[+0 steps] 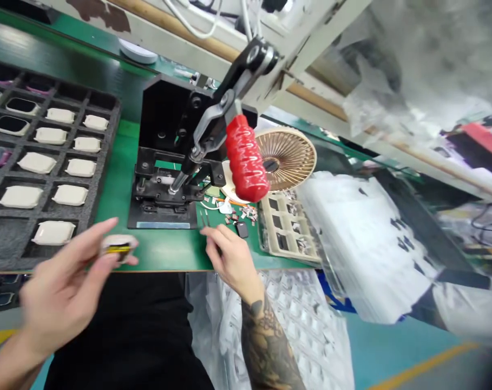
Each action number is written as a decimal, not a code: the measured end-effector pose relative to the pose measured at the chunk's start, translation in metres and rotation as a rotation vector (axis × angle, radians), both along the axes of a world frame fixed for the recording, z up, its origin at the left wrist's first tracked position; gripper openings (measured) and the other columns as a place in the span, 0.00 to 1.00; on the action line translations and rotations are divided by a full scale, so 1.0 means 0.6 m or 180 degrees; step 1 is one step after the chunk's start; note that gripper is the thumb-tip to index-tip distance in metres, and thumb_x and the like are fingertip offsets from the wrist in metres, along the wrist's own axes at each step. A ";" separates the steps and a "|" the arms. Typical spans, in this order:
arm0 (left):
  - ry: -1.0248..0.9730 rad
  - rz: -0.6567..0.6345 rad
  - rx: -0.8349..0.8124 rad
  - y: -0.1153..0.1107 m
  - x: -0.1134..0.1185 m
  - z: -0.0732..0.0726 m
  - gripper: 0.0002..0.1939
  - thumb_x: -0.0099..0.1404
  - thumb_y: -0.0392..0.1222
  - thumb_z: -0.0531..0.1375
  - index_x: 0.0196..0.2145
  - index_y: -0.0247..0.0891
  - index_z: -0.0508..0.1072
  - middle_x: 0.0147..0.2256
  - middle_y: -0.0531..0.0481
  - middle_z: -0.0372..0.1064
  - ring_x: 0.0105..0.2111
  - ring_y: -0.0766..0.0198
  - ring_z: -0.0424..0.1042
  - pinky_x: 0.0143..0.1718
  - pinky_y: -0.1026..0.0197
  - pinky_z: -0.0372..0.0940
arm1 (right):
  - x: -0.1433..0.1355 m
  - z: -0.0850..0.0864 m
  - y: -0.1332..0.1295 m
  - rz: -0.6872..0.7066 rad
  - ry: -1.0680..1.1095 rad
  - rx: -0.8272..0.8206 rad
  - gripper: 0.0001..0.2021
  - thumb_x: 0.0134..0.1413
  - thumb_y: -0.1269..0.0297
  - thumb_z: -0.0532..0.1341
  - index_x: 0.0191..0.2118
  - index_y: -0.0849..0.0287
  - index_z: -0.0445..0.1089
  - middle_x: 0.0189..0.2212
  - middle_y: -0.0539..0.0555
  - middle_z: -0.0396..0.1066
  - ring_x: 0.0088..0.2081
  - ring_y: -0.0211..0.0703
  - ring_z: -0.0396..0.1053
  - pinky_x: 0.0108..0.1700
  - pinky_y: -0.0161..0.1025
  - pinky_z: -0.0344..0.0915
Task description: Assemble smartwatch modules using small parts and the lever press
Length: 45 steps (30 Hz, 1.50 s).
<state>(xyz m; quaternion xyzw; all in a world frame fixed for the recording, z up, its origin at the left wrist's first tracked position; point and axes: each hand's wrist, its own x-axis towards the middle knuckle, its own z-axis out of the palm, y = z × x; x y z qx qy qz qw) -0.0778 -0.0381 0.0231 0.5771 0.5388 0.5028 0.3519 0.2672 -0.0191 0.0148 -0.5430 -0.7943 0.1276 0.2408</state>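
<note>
My left hand (63, 287) pinches a small cream watch case (119, 245) between thumb and fingers, in front of the tray's near right corner. Black and yellow parts show inside the case. My right hand (233, 254) is closed round a pair of tweezers (205, 218), whose two tips point away from me over the green mat. Just beyond my right fingers lies a small dark square part (242, 229), near a scatter of tiny pieces (248, 214). Between and beyond my hands stands a black toggle press (164, 184) with a red handle (248, 162).
A dark foam tray (107, 157) holding several cream watch cases (53, 233) fills the left. Right of the press are a fan (286, 157) and a compartment box (288, 244) of small parts. White sheets (359, 233) lie farther right. A shelf beam (181, 32) crosses above.
</note>
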 end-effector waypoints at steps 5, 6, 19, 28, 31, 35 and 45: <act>-0.1194 -0.1000 -0.0638 0.060 0.121 -0.028 0.19 0.81 0.46 0.67 0.65 0.39 0.78 0.44 0.47 0.87 0.36 0.62 0.87 0.37 0.64 0.79 | -0.043 0.002 -0.029 0.0126 0.2407 0.0290 0.14 0.75 0.57 0.64 0.60 0.51 0.76 0.40 0.54 0.69 0.39 0.46 0.72 0.40 0.45 0.72; -0.1228 -0.1069 -0.0745 0.065 0.126 -0.033 0.20 0.81 0.46 0.67 0.65 0.39 0.77 0.44 0.47 0.87 0.37 0.62 0.87 0.38 0.64 0.79 | -0.056 0.000 -0.032 0.0070 0.2521 0.0426 0.15 0.74 0.58 0.66 0.61 0.51 0.77 0.39 0.53 0.68 0.39 0.46 0.72 0.40 0.46 0.72; -0.1076 -0.1087 -0.0757 0.058 0.118 -0.048 0.23 0.80 0.43 0.67 0.69 0.37 0.75 0.51 0.41 0.87 0.43 0.57 0.89 0.50 0.59 0.83 | -0.161 -0.048 -0.011 -0.0290 0.2878 0.1002 0.21 0.66 0.81 0.67 0.57 0.50 0.82 0.49 0.55 0.85 0.48 0.50 0.85 0.48 0.51 0.86; -0.1141 -0.1151 -0.0581 0.056 0.112 -0.050 0.22 0.80 0.42 0.68 0.68 0.36 0.78 0.49 0.42 0.88 0.40 0.58 0.90 0.47 0.62 0.83 | -0.170 -0.044 0.003 -0.0765 0.3430 0.0342 0.05 0.73 0.67 0.68 0.50 0.53 0.81 0.43 0.55 0.85 0.40 0.45 0.85 0.43 0.44 0.85; -0.1251 -0.1184 -0.0557 0.056 0.111 -0.048 0.22 0.79 0.42 0.68 0.67 0.35 0.79 0.48 0.42 0.89 0.41 0.58 0.90 0.46 0.63 0.83 | -0.171 -0.037 0.000 -0.0517 0.3952 -0.0337 0.04 0.76 0.62 0.66 0.48 0.55 0.79 0.37 0.53 0.84 0.33 0.42 0.83 0.35 0.40 0.83; -0.1444 -0.0955 -0.0695 0.057 0.115 -0.044 0.23 0.78 0.43 0.70 0.67 0.35 0.78 0.47 0.42 0.88 0.42 0.58 0.90 0.47 0.62 0.84 | -0.164 -0.033 -0.015 -0.0133 0.3890 0.0047 0.05 0.74 0.61 0.67 0.50 0.52 0.80 0.38 0.54 0.82 0.35 0.45 0.83 0.32 0.41 0.82; -0.1828 -0.0985 -0.0724 0.062 0.114 -0.039 0.24 0.79 0.47 0.69 0.67 0.36 0.78 0.50 0.39 0.87 0.42 0.52 0.90 0.42 0.58 0.84 | -0.160 -0.052 0.000 -0.0965 0.3610 0.0261 0.06 0.74 0.61 0.69 0.50 0.55 0.79 0.44 0.55 0.83 0.36 0.43 0.84 0.39 0.42 0.84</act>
